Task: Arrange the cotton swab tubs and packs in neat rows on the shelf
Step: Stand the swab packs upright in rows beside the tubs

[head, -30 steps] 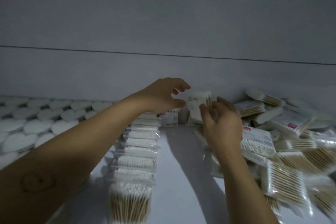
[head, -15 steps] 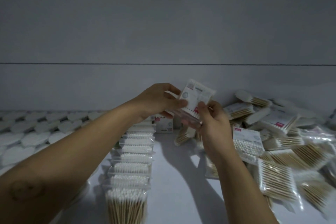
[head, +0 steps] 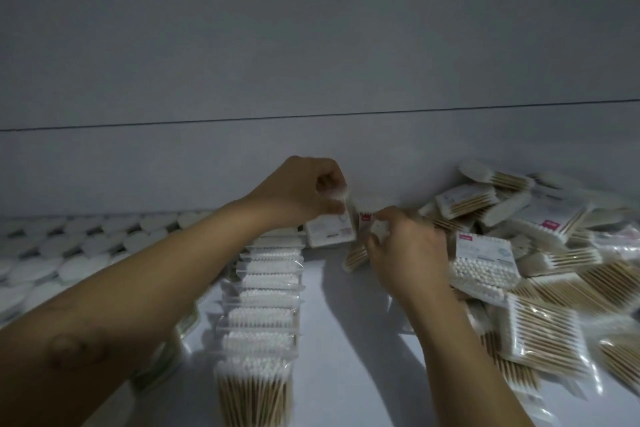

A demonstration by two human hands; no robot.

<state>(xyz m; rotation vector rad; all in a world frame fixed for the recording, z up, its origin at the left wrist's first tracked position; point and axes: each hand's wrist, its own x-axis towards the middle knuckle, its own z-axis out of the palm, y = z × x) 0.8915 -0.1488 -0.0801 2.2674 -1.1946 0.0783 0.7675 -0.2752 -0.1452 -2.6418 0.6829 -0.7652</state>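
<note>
The left hand (head: 304, 194) and the right hand (head: 405, 253) both pinch one pack (head: 366, 217) between them, far back on the shelf (head: 346, 357). It looks like it is being put down. Next it must stand straight beside the row (head: 263, 288) just below the left hand

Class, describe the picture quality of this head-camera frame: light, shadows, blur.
Head view: dim, bluish light; the left hand, right hand and the pack they pinch are motion-blurred; both arms cast soft shadows on the shelf; the loose pile at the right edge smears, while the row of packs looks sharper.
</note>
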